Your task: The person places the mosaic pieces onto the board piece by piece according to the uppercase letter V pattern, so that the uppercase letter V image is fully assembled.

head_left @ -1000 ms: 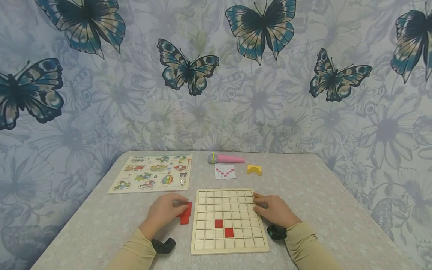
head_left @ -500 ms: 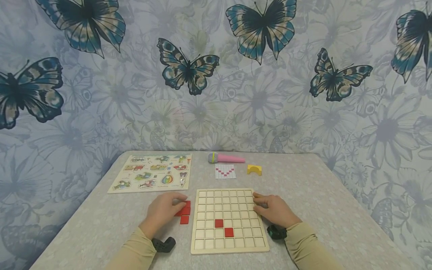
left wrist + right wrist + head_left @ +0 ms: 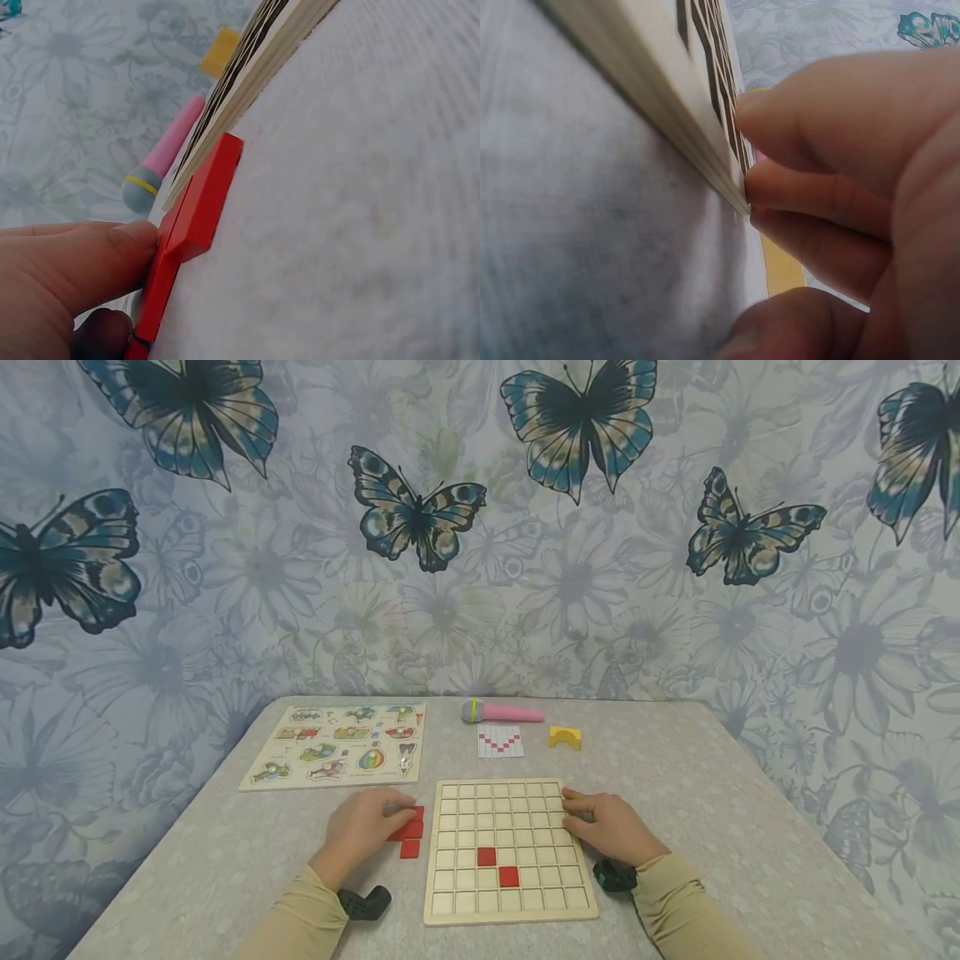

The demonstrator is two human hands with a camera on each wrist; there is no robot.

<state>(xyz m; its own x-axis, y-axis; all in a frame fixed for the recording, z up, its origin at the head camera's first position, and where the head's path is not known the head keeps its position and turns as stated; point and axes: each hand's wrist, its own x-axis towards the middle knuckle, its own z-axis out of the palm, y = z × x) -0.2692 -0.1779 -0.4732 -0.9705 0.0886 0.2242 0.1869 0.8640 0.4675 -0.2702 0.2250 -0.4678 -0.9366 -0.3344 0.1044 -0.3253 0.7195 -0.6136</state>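
Note:
On the left of the table in the head view, my left hand (image 3: 362, 827) has its thumb and fingertips at a small cluster of red square tiles (image 3: 409, 849). In the left wrist view the thumb (image 3: 124, 251) presses against the overlapping red tiles (image 3: 210, 202); the far fingertips are partly hidden. A wooden grid board (image 3: 517, 910) lies in front of me, with two red tiles in its cells, one at the third column (image 3: 487, 857) and one diagonally below. My right hand (image 3: 611, 827) rests its fingertips against the board's right edge, also seen in the right wrist view.
Behind the board lie a small pattern card (image 3: 501, 742) with a V of pink-red squares, a pink toy microphone (image 3: 513, 713) and a yellow arch block (image 3: 565, 737). A picture puzzle board (image 3: 337, 743) lies at the back left. The patterned wall (image 3: 480, 610) stands behind the table.
The red tiles under my left hand have shifted slightly leftward and spread apart, with a small move of that hand. My right hand and the board have stayed put.

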